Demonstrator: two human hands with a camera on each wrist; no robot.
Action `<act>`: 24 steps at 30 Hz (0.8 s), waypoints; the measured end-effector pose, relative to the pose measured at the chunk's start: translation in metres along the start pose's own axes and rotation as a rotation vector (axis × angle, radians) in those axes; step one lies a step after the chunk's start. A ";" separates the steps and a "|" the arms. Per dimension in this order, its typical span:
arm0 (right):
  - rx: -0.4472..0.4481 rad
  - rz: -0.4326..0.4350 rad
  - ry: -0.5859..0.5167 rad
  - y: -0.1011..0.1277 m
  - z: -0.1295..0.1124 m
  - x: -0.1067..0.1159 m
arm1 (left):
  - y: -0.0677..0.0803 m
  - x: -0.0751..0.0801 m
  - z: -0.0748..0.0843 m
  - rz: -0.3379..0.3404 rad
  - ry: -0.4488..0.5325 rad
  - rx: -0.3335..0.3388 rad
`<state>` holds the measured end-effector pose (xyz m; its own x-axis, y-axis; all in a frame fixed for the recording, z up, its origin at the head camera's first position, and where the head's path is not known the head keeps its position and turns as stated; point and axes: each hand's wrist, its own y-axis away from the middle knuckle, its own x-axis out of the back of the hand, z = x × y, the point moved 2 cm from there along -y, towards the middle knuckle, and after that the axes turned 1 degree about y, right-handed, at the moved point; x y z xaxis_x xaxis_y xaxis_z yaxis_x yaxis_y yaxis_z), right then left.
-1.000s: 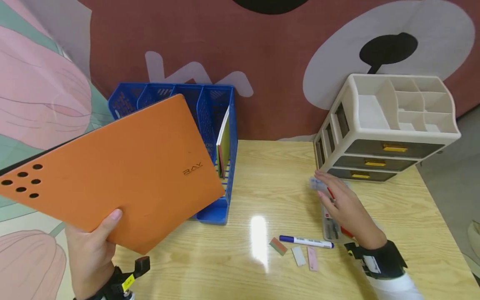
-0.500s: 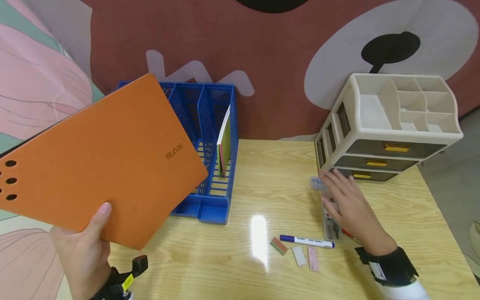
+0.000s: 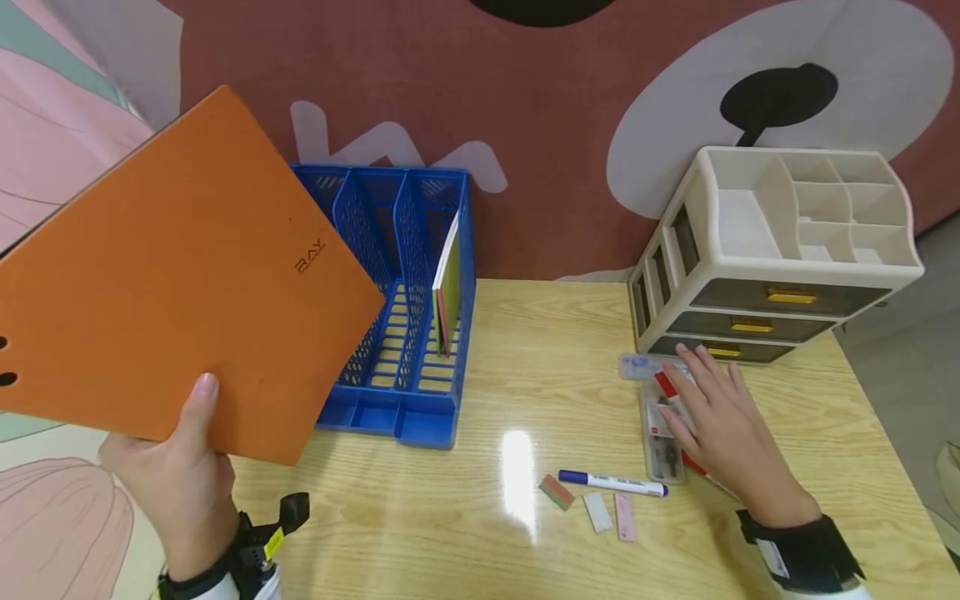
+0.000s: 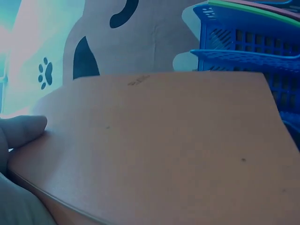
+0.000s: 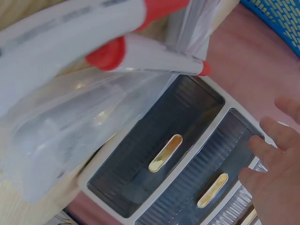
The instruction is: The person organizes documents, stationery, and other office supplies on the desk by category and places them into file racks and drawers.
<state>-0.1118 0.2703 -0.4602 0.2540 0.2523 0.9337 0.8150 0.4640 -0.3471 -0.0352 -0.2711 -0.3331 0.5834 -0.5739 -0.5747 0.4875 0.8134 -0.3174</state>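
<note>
My left hand [image 3: 176, 479] grips an orange folder [image 3: 187, 275] marked RAY by its lower edge, thumb across the front. The folder is held tilted at the left of the head view, overlapping the left part of a blue slotted file rack [image 3: 423, 425]. In the left wrist view the folder [image 4: 164, 140] fills the lower part. My right hand [image 3: 731, 433], fingers spread and relaxed, is over a clear plastic case [image 3: 663, 458] and white markers with red caps [image 5: 157, 54], which it partly hides in the head view.
Thin booklets [image 3: 447, 292] stand in the rack's right slot. A white drawer organizer [image 3: 810, 271] stands at the back right. On the table [image 3: 540, 358] lie a blue-capped marker [image 3: 615, 482], a two-tone eraser [image 3: 557, 492], a white eraser [image 3: 597, 512] and a pink one [image 3: 625, 517].
The folder has moved left and upward and turned, uncovering more of the rack. My right hand has shifted right, so more of the clear case and a red marker cap show.
</note>
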 end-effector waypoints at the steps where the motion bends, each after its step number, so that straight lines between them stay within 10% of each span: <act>1: -0.002 -0.008 -0.001 0.002 0.001 0.000 | 0.000 -0.002 -0.001 -0.004 -0.011 0.003; 24: -0.069 -0.086 0.017 0.025 0.007 0.000 | 0.002 -0.030 -0.043 -0.076 -0.257 0.088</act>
<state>-0.0952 0.2881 -0.4698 0.1897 0.1993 0.9614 0.8680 0.4235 -0.2591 -0.0795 -0.2487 -0.3484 0.6831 -0.6477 -0.3374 0.5846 0.7619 -0.2789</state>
